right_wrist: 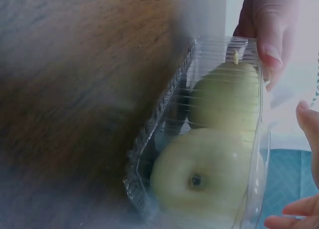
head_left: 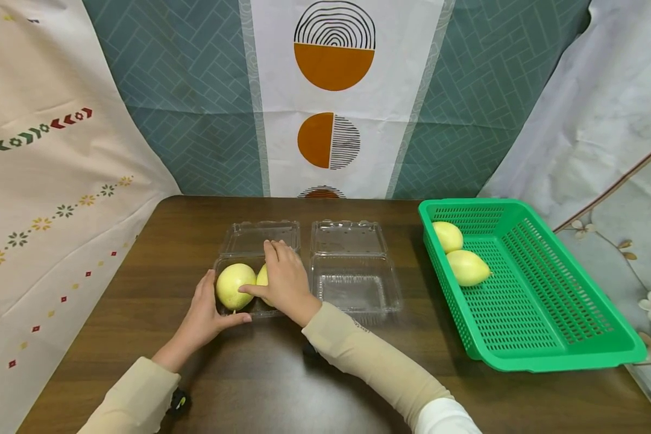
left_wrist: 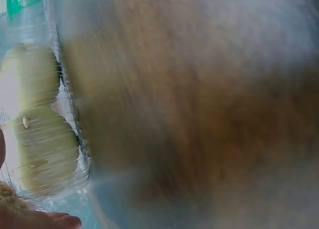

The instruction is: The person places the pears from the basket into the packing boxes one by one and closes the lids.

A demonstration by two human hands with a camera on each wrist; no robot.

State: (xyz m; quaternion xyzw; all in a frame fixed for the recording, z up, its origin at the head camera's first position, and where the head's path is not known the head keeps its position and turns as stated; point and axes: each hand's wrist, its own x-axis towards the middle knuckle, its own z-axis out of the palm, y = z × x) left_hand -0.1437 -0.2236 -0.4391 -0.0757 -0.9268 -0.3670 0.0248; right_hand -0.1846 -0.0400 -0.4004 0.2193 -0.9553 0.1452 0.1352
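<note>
A clear plastic clamshell box [head_left: 260,236] lies with its lid folded back. Inside it sit two pale yellow pears, a left pear [head_left: 235,286] with its stem toward the front and a right pear [head_left: 262,276] mostly covered by my right hand [head_left: 290,280]. That hand reaches over the right pear with its fingers extended and its thumb over the left pear. My left hand [head_left: 208,313] rests at the box's front left corner, fingers along the left side and thumb stretched across the front. In the right wrist view the left thumb [right_wrist: 271,52] is right at the box wall.
Beside it stands a second clamshell box [head_left: 352,289], lid also folded back. A green plastic basket [head_left: 521,355] at the right holds two more pears [head_left: 468,268]. Patterned cloth hangs behind the brown wooden table [head_left: 271,374] and along both sides.
</note>
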